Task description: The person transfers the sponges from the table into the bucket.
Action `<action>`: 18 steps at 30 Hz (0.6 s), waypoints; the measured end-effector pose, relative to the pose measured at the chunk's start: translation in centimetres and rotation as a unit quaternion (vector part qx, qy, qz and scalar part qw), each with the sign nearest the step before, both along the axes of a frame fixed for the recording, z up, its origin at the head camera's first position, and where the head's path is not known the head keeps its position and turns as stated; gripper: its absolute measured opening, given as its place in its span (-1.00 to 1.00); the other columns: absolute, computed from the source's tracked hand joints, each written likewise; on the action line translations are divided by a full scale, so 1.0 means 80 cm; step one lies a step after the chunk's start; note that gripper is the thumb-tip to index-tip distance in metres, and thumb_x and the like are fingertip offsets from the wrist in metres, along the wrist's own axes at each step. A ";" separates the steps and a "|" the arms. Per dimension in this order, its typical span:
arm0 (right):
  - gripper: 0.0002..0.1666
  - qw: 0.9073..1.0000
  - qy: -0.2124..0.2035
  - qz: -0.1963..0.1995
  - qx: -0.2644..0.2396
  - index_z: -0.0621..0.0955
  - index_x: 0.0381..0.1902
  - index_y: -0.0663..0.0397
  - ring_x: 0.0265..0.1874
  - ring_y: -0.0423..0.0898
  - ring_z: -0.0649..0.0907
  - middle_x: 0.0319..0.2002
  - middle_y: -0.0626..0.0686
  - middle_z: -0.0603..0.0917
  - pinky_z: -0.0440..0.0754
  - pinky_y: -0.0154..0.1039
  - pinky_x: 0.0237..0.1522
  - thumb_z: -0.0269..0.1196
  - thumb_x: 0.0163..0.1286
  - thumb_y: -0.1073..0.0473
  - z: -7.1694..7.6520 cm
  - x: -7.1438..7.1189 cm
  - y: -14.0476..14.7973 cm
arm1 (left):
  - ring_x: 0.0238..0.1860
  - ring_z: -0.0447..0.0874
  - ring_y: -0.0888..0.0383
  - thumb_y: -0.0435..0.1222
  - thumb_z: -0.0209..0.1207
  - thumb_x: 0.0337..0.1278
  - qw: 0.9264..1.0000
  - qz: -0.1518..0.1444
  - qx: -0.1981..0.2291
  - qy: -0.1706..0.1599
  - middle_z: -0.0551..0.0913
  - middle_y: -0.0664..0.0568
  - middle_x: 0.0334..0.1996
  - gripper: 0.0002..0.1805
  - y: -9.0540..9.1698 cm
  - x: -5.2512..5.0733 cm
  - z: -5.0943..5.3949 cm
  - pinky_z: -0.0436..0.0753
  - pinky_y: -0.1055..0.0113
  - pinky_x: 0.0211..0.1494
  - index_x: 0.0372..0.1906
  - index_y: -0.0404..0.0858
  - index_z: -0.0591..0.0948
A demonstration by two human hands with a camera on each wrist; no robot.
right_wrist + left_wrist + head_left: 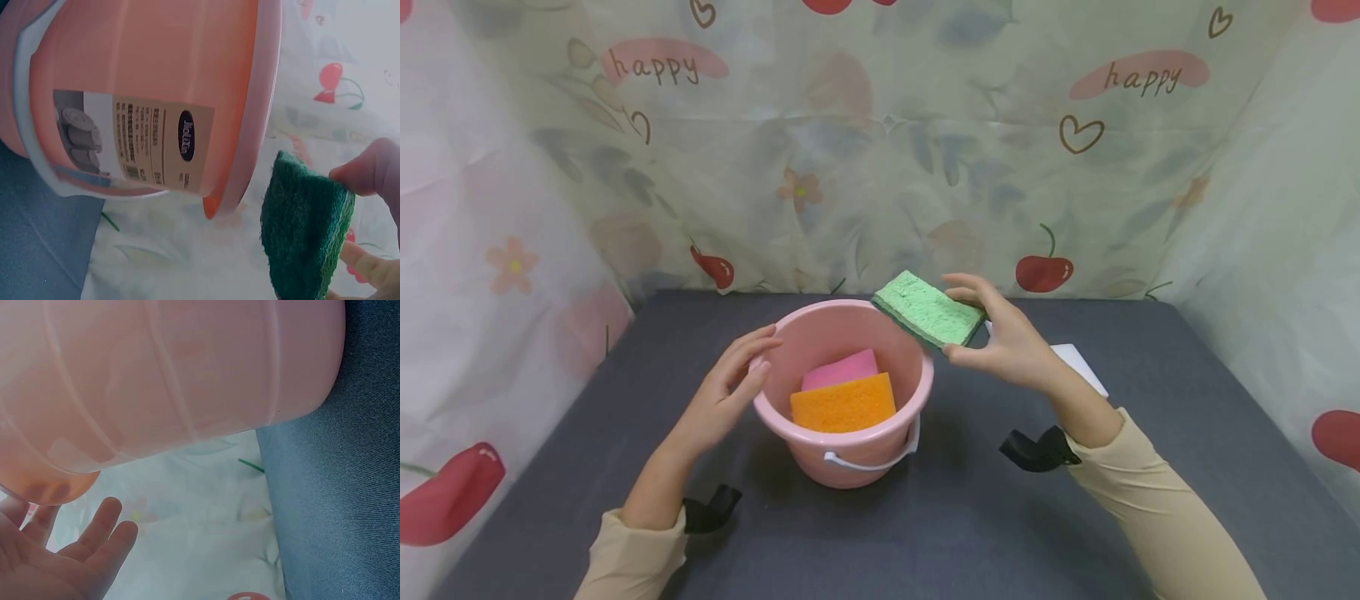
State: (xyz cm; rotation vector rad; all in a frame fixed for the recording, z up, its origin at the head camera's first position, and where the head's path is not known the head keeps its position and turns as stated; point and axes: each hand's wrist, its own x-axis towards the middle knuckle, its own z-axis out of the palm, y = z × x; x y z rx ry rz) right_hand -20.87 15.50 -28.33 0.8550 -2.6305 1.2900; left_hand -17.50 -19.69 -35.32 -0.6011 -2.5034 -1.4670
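Of the two hands, the right hand (1011,342) is pinching a green sponge (928,309), near the bucket's right rim. The left hand (718,396), being loosely open, is touching the left rim. Inside the pink bucket (808,333), an orange sponge (844,404) and a pink sponge (840,370) are sitting.

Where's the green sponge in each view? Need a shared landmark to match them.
Head: just right of centre, green sponge pinched in the right hand, light face up.
Left wrist: not in it.
Right wrist: lower right, dark scouring side showing; green sponge runs to the bottom edge.
Landmark: pink bucket, lower centre in head, top in left wrist, upper left in right wrist.
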 end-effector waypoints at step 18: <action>-0.18 0.994 -0.009 0.102 0.042 0.26 0.31 -0.14 0.24 -0.08 0.44 0.26 0.02 0.44 0.40 -0.04 0.14 0.27 0.06 0.25 0.005 -0.009 -0.034 | 0.35 0.18 0.05 -0.30 -0.05 0.34 1.000 -0.003 0.000 0.001 0.21 0.00 0.40 -0.62 0.000 0.000 -0.001 0.20 0.74 0.19 0.21 -0.22 0.43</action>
